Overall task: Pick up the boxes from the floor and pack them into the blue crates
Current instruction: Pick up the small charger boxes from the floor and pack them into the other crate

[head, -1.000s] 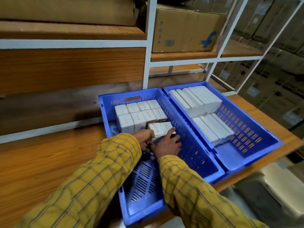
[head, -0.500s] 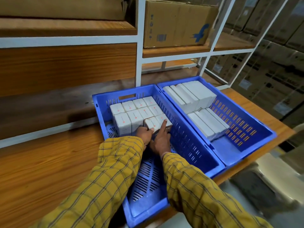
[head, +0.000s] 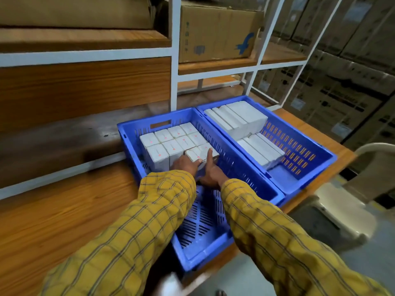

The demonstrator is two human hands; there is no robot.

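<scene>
Both hands meet at two small white boxes (head: 202, 153) in the left blue crate (head: 245, 176): left hand (head: 186, 164) curled on the 9 o'clock side, right hand (head: 211, 174) at 6 o'clock, forefinger straight along the top toward 12 o'clock, equally near.

Both arms in yellow plaid sleeves are reaching forward into the left blue crate (head: 252, 190). Left hand (head: 186, 164) and right hand (head: 211, 174) are pressing together there, right index finger extending forward.
</scene>
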